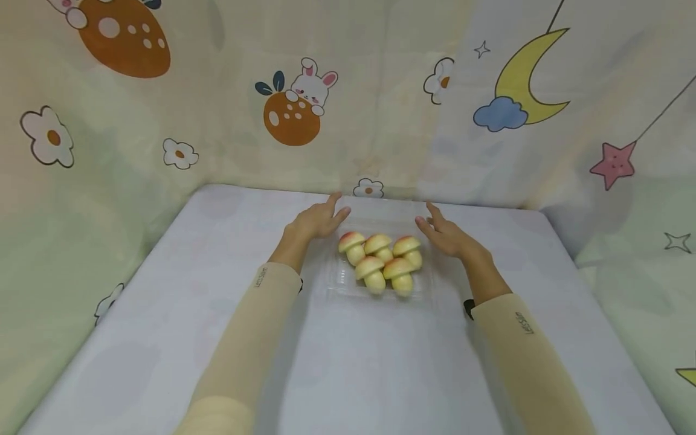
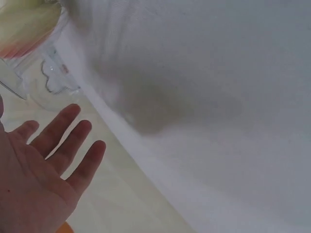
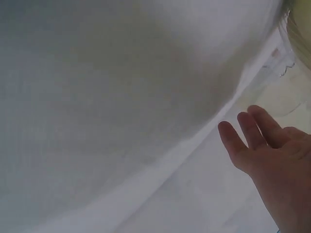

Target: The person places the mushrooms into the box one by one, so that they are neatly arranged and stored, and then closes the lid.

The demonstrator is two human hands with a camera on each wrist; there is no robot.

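In the head view a clear plastic box (image 1: 341,277) holds several mushroom-shaped pieces (image 1: 374,275), pale yellow with reddish caps. Its transparent lid (image 1: 383,210) stands at the back, raised or folded away from the tray. My left hand (image 1: 319,219) is at the back left of the box, and my right hand (image 1: 447,237) is at the back right. Fingers look extended on the left hand (image 2: 41,179) and the right hand (image 3: 279,155) in the wrist views, with nothing gripped. Whether either one touches the lid, I cannot tell.
A white cloth covers the table (image 1: 163,338), whose back edge lies just behind the box. Behind it hangs a patterned curtain (image 1: 217,90) with rabbits, flowers and a moon. Both forearms wear beige sleeves (image 1: 244,338).
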